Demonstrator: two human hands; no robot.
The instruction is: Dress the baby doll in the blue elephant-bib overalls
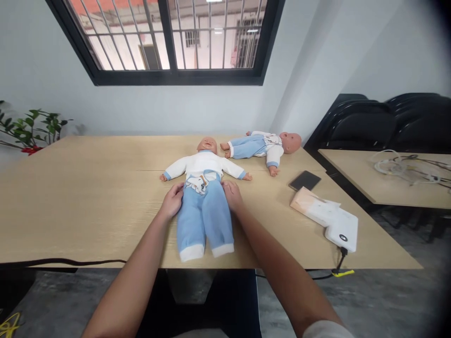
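Observation:
A baby doll (207, 144) lies on its back on the table, head toward the window and arms spread. It wears a white top (202, 163) with blue cuffs and light blue pants (192, 213) with white hems. A cartoon print shows at the bunched waist, and the doll's feet are hidden inside the pant legs. At the left side of the waist, my left hand (173, 201) is closed on the pants' edge, its fingertips partly hidden. My right hand (232, 195) grips the opposite side of the waist in the same way.
A second doll (252, 145) in similar clothes lies at the back right. Nearer on the right are a dark phone (305, 180) and a white power bank (342, 230) with a cable, beside a crumpled pack (312, 204). A plant (33, 126) stands left; another table (387, 188) holds cables.

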